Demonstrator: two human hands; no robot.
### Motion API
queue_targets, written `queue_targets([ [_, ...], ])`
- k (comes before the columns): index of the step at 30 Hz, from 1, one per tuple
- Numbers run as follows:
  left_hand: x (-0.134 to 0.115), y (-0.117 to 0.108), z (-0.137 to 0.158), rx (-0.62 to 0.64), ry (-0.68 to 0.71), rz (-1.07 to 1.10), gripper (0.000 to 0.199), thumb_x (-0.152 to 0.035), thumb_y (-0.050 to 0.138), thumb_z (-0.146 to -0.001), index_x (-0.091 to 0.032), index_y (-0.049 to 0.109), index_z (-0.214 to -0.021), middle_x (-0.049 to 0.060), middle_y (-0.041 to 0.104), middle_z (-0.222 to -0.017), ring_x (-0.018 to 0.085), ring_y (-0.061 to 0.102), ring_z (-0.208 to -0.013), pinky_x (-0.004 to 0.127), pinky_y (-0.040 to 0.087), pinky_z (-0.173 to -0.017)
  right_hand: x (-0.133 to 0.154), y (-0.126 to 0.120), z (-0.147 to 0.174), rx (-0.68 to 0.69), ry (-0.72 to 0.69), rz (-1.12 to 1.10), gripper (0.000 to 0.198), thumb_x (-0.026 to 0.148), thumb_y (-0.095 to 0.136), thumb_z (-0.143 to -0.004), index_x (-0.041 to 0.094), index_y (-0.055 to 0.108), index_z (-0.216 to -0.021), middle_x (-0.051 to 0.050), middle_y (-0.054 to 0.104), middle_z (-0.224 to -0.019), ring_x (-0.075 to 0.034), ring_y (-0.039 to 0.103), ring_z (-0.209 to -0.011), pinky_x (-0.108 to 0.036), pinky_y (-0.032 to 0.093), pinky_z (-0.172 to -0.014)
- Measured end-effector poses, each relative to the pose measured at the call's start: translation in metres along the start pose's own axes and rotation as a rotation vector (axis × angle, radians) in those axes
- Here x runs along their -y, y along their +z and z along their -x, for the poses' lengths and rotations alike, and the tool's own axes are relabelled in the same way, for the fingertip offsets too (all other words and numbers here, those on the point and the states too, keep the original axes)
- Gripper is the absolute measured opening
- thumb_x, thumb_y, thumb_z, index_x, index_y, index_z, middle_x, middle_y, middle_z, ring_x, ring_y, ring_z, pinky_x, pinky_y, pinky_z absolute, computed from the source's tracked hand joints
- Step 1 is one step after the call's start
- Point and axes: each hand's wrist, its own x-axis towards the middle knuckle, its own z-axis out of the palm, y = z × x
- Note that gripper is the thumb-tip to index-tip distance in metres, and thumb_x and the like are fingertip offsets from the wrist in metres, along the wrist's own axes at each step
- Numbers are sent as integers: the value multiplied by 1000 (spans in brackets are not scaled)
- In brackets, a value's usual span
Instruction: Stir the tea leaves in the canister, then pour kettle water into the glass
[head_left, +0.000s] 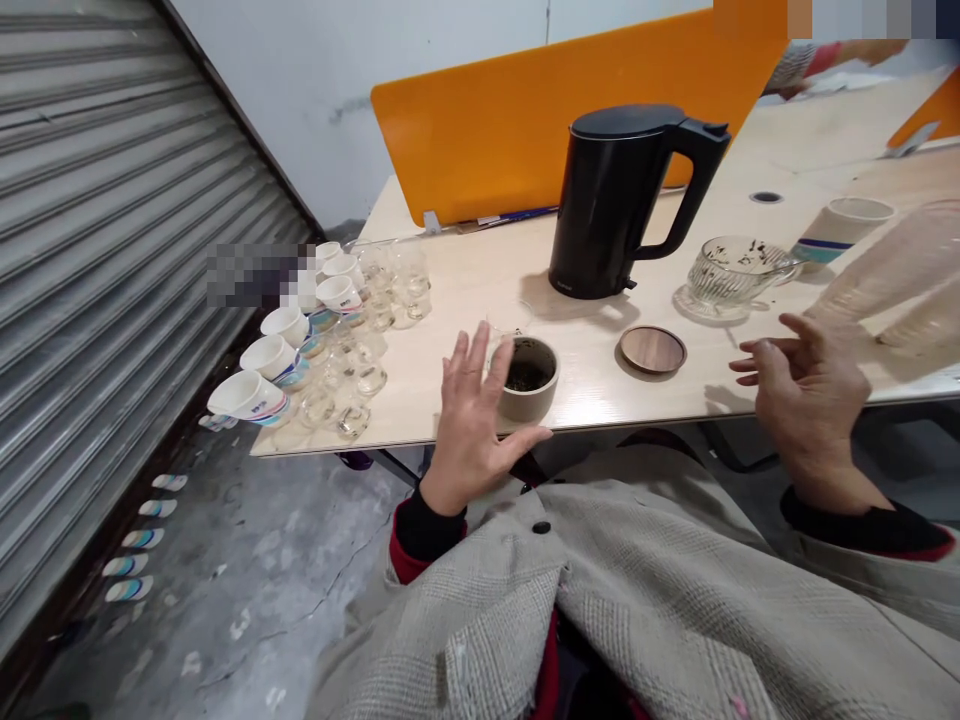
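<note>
My left hand (476,430) is open with its fingers spread, beside a small grey ceramic cup (531,400). Its fingers overlap the cup's left side; I cannot tell whether they touch it. Dark tea leaves lie inside the cup. My right hand (814,405) hovers over the table's front edge, fingers loosely bent and apart, holding nothing. Between the hands lies a round wooden lid (652,350). Beyond my right hand stands a ribbed glass cup (720,285) with leaves clinging inside and a spoon in it. A black electric kettle (611,210) stands upright behind the lid.
Several paper cups (247,398) and clear glass cups (352,415) stand at the table's left end. An orange divider (480,140) rises behind the kettle. At right are another paper cup (832,235) and clear plastic sleeves (900,265). Another person's arm (825,60) shows beyond.
</note>
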Motion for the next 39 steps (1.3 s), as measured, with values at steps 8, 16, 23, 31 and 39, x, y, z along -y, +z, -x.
queue_targets([
  [8,12,-4,38,-84,-79,-70,84,-56,72,-96,-35,32,-168,14,28,-179,40,25,-166,69,27,-130,-12,1,5,53,-13,95,57,44,65,-83,20,69,-134,-9,78,-92,-25,77,-74,-37,61,-59],
  [16,12,33,34,-57,-294,336,112,-61,80,-89,-36,10,-173,16,27,-179,36,29,-165,61,29,-133,-17,24,0,298,-274,433,82,53,74,-84,13,54,-153,-27,64,-145,-38,61,-133,-54,48,-113],
  [23,20,56,10,-61,-421,661,128,-54,92,-78,-35,8,-173,15,33,-177,37,39,-160,58,30,-133,-7,37,2,503,-342,572,85,67,60,-92,13,50,-158,-23,61,-151,-45,57,-133,-59,46,-110],
  [31,24,65,13,-131,-429,686,128,-55,95,-73,-33,18,-172,16,44,-170,37,52,-151,57,43,-126,-1,51,1,508,-409,496,73,62,62,-92,22,57,-152,-20,63,-145,-44,58,-125,-61,49,-105],
  [39,23,65,24,-152,-277,612,127,-60,90,-78,-35,8,-172,15,52,-163,35,55,-149,56,44,-124,-5,48,-3,415,-292,278,72,59,71,-86,20,61,-146,-23,69,-133,-45,61,-123,-66,47,-107],
])
